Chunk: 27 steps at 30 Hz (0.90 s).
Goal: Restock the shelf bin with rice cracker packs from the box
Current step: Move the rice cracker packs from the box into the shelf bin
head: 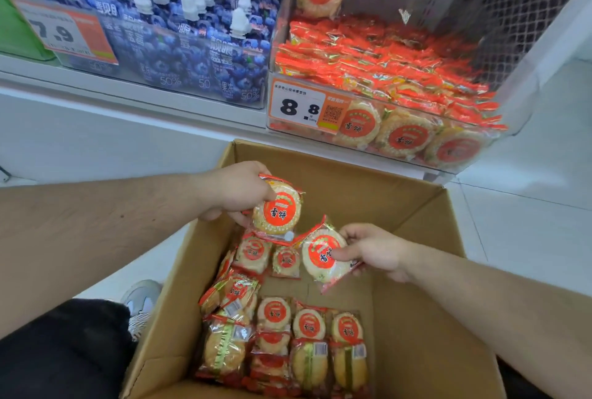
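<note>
Both hands, left hand [235, 188] and right hand [371, 249], each pinch a cracker pack [277, 208] above the box [352, 174].

The box [320, 270] sits below and in front of the shelf bin [384, 84]. Rice cracker packs [282, 334] lie in both. Drink pouches [179, 39] stand left of the bin.

Both forearms are bare, with no sleeves in sight. At about eight o'clock, black trousers [64, 350] cover the leg, and just beyond them sits a grey-and-white sneaker [141, 302] with patterned sides.
</note>
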### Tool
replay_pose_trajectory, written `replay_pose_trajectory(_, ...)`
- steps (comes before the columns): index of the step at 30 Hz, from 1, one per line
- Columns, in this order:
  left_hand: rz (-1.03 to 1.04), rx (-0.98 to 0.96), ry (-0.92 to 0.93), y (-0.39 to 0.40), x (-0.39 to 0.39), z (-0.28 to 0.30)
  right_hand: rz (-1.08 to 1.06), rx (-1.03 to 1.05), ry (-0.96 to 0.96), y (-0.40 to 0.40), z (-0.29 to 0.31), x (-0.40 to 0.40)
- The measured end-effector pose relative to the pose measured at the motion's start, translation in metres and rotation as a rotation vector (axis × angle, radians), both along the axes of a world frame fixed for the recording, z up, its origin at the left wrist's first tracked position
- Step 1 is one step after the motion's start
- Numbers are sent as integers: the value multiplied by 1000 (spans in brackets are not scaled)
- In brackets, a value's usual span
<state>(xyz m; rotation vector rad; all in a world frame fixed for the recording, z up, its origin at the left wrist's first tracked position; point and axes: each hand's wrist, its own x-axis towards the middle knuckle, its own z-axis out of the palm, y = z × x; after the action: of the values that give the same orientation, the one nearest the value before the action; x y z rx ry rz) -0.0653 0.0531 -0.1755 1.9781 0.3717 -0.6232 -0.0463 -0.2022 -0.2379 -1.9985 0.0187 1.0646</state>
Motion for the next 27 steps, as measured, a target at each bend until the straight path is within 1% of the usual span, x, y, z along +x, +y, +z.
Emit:
replay_pose_trajectory(4, 41, -70, -67, -7, 10, 32, 49, 55, -54, -21, 58, 11)
replay_pose_trajectory(6, 49, -116, -88, -10, 11, 47, 6, 96, -70, -28, 81, 12)
replay_pose_trajectory(8, 54, -149, -106, -12, 11, 59, -68, 179, -71, -34, 97, 12)
replay_pose_trajectory(10, 84, -197, -134, -14, 8, 68, -138, 262, -73, -40, 103, 13)
replay_pose_trajectory(12, 132, -287, -163, -16, 5, 73, -193, 326, -81, -43, 105, 12)
replay_pose_trajectory(14, 159, -355, -185, -18, 1, 76, -262, 440, -88, -43, 106, 11)
replay_pose_trajectory(16, 170, -383, -195, -20, -3, 74, -333, 557, -100, -38, 109, 8)
replay_pose_trajectory(18, 165, -406, -189, -23, -6, 72, -360, 624, -120, -31, 112, 5)
replay_pose_trajectory(20, 170, -445, -184, -27, -6, 71, -342, 667, -127, -21, 114, 2)
replay_pose_trajectory(23, 185, -514, -173, -34, -5, 68, -317, 654, -134, -6, 115, 1)
replay_pose_trajectory(27, 192, -555, -158, -39, -6, 63, -268, 497, -216, 6, 115, -2)
